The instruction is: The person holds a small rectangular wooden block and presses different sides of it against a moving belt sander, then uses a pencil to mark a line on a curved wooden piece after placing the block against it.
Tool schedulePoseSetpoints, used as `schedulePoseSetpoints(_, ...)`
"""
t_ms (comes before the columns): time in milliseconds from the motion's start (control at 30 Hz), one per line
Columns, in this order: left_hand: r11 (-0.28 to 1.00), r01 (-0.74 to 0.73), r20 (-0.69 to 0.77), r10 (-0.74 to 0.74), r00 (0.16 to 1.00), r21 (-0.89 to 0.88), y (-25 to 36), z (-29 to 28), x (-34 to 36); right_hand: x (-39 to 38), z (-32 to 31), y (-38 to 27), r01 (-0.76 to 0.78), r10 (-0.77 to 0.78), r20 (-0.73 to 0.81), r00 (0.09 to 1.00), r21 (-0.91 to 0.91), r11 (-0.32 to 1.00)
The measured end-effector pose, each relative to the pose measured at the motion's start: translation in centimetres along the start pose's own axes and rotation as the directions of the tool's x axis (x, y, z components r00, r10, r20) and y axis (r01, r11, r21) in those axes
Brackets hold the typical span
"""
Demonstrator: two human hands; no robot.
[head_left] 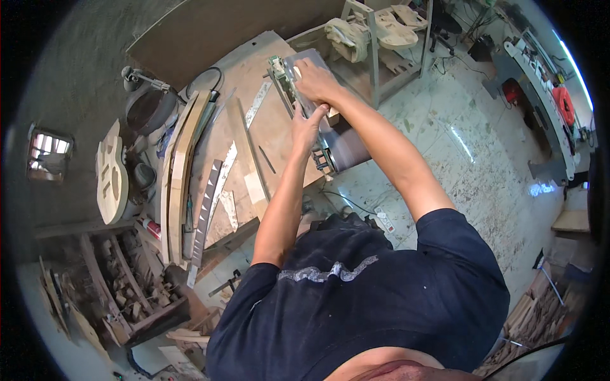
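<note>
A belt sander with a wide brownish-grey belt and green end brackets lies at the right edge of the workbench. Over its belt, my right hand bends its fingers down onto a pale wooden piece. Most of that piece is hidden beneath my hands and right wrist, so its full shape does not show. Close by on the near side, my left hand grips the same piece, thumb pointing up toward my right wrist. The fingertips of the left hand are partly hidden.
Wooden strips and a fretboard with pale triangular inlays lie across the dusty workbench. A guitar body stands at the left, above a crate of offcuts. A wooden rack with carved bodies stands beyond. A cable and power strip lie on the floor.
</note>
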State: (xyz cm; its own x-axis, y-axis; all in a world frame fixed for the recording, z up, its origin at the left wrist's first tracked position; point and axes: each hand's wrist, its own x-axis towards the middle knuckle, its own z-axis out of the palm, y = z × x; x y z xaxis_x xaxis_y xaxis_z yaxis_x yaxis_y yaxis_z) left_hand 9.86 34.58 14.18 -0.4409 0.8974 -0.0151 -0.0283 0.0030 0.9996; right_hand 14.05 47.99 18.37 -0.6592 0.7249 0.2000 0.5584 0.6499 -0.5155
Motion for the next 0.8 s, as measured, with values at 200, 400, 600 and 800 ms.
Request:
schedulePoseSetpoints(200,1.0,-0.007,-0.059,0.008,0.998,0.019,-0.1,0.3,-0.2,-0.2,-0.3,0.0,0.015,-0.015,0.015,1.0,0.008,1.0)
schedulePoseSetpoints(400,0.993,-0.034,-0.087,0.044,0.995,0.109,-0.8,0.5,0.1,-0.1,-0.5,0.5,0.0,0.004,0.045,0.999,-0.076,0.997)
schedulePoseSetpoints(600,0.994,-0.017,-0.135,0.031,0.99,0.104,-1.2,0.6,0.2,0.4,-0.1,0.9,0.018,-0.017,0.019,1.0,-0.044,0.999)
schedulePoseSetpoints(800,0.987,-0.014,-0.168,0.041,0.985,0.161,-2.2,1.3,0.7,0.1,-0.4,1.6,-0.01,0.01,0.002,1.0,-0.01,1.0)
